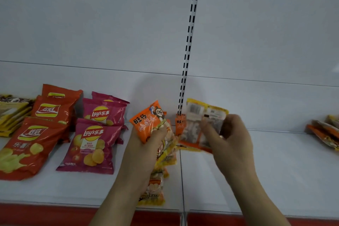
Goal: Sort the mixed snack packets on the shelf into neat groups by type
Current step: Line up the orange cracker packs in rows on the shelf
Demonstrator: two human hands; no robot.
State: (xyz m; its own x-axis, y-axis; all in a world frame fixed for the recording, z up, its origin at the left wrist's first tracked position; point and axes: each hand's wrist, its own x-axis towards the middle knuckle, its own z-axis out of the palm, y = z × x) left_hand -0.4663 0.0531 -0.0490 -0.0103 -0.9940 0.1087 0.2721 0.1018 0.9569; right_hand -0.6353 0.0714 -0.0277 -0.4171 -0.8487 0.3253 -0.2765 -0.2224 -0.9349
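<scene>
**A:** What lay on the white shelf (275,170) then?

**B:** Largest first: orange-red crisp bags (31,145) stood grouped at the left, with the magenta crisp bags (93,143) just beside them. Yellow packets (12,115) were stacked at the far left edge, and a small heap of orange packets (324,132) sat well apart at the far right.

**A:** And the hands?

**B:** The left hand (146,152) was curled round a fanned bunch of small orange-and-yellow packets (146,121), thumb pressed across their fronts. The right hand (229,139) pinched one similar packet (203,123), back side showing, just beside the bunch, above the shelf near the slotted upright (189,42).

**A:** What might have gone wrong from there?

**B:** The bunch looked loosely held, and several packets hung below the palm. If the thumb eased while the single packet was added, the lower ones could probably have slid out onto the shelf and scattered. Also, the single packet showed only its back, so its type might have been misjudged and it could have joined the wrong group.
</scene>
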